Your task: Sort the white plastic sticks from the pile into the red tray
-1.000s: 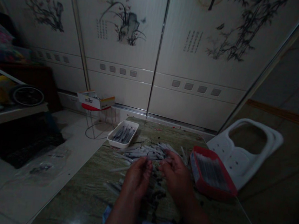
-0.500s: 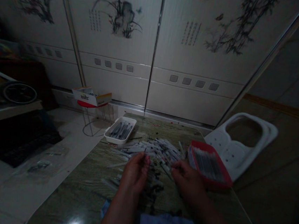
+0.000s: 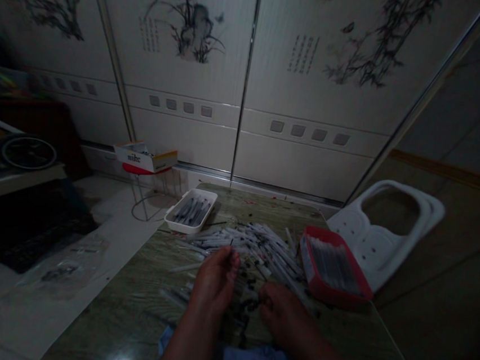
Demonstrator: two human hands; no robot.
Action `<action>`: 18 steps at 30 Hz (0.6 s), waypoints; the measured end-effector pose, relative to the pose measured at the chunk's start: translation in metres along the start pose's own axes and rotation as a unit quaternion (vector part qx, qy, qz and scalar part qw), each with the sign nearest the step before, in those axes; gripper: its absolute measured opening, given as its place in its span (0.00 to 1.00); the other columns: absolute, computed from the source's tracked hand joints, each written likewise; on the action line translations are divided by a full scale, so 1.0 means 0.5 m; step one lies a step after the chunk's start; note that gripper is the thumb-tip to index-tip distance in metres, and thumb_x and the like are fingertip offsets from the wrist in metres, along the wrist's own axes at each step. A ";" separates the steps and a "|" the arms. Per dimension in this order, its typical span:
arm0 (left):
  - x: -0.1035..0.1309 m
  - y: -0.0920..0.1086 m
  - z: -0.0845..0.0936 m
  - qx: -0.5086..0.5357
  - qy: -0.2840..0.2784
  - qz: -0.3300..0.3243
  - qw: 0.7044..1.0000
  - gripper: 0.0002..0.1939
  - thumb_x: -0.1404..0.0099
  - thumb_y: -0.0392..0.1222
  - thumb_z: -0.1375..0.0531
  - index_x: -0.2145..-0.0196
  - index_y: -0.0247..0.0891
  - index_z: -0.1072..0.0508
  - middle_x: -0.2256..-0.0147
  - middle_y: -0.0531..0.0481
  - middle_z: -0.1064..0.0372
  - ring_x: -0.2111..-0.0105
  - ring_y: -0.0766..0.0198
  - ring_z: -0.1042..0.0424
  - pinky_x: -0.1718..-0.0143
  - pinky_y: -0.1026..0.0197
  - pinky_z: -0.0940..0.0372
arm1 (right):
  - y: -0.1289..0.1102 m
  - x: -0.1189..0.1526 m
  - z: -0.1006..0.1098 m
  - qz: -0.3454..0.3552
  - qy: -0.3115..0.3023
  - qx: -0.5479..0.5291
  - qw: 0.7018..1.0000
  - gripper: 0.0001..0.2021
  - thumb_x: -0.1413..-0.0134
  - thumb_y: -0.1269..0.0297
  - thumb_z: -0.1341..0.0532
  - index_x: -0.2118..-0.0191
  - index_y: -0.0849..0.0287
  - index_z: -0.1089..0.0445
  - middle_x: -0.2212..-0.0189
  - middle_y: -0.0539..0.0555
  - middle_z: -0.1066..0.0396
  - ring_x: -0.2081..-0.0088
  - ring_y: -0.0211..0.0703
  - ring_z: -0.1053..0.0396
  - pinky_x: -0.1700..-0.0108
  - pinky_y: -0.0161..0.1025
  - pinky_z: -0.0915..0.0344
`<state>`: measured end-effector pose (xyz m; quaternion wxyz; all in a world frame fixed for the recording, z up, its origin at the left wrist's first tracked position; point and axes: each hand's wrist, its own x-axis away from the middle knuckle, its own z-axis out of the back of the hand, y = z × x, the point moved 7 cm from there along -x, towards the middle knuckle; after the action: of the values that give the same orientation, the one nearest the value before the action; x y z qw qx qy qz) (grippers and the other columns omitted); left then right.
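Observation:
My left hand (image 3: 217, 277) is closed, and a thin dark stick (image 3: 231, 242) pokes up from between its fingertips. To its right, my right hand (image 3: 277, 307) has its fingers pinched together low over the table; what they hold, if anything, is too dark to make out. Small black pieces (image 3: 244, 316), perhaps pen caps, lie scattered between the two hands. Just beyond them spreads a heap of whitish, slim pen-like tubes (image 3: 251, 238), some with dark ends. A few loose tubes (image 3: 175, 297) lie left of my left wrist.
A white tray (image 3: 168, 222) of pen-like tubes stands at the table's back left. On the right, a red basket (image 3: 358, 300) holds many more, beside a white folding chair (image 3: 390, 245). Behind the table (image 3: 117, 309) are a stool with an open box (image 3: 140, 159) and cabinet doors (image 3: 185, 135).
My right hand has moved toward me and slightly left, from the edge of the heap to the small black pieces. My left hand stays almost in place with the thin dark stick.

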<state>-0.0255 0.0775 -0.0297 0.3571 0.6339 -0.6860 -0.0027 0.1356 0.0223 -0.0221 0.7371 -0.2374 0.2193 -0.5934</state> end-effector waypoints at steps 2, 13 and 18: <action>0.000 -0.002 0.001 -0.006 -0.004 -0.001 1.000 0.08 0.35 0.24 0.41 0.70 0.33 0.29 0.74 0.51 0.30 0.75 0.71 0.27 0.73 0.70 0.28 | 0.002 -0.001 0.005 -0.016 0.010 -0.054 0.998 0.05 0.53 0.74 0.44 0.71 0.56 0.37 0.74 0.47 0.33 0.70 0.41 0.35 0.69 0.36 0.47; 0.006 -0.018 -0.003 -0.040 -0.050 -0.003 0.998 0.05 0.39 0.27 0.38 0.68 0.35 0.28 0.72 0.52 0.29 0.73 0.69 0.26 0.70 0.68 0.28 | -0.021 -0.013 0.068 -0.112 0.109 -0.306 0.939 0.04 0.50 0.63 0.39 0.69 0.55 0.35 0.79 0.45 0.33 0.77 0.40 0.32 0.75 0.34 0.41; 0.015 -0.021 -0.012 -0.059 -0.075 -0.002 0.995 0.06 0.40 0.28 0.37 0.67 0.36 0.29 0.70 0.53 0.29 0.73 0.69 0.26 0.69 0.67 0.28 | -0.037 -0.019 0.100 -0.059 0.162 -0.261 0.950 0.09 0.43 0.58 0.38 0.61 0.57 0.27 0.68 0.52 0.25 0.65 0.45 0.28 0.65 0.38 0.35</action>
<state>-0.0130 0.0718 -0.0263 0.3414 0.6114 -0.7080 -0.0914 0.1498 0.0326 0.0292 0.5675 -0.3346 0.4687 -0.5885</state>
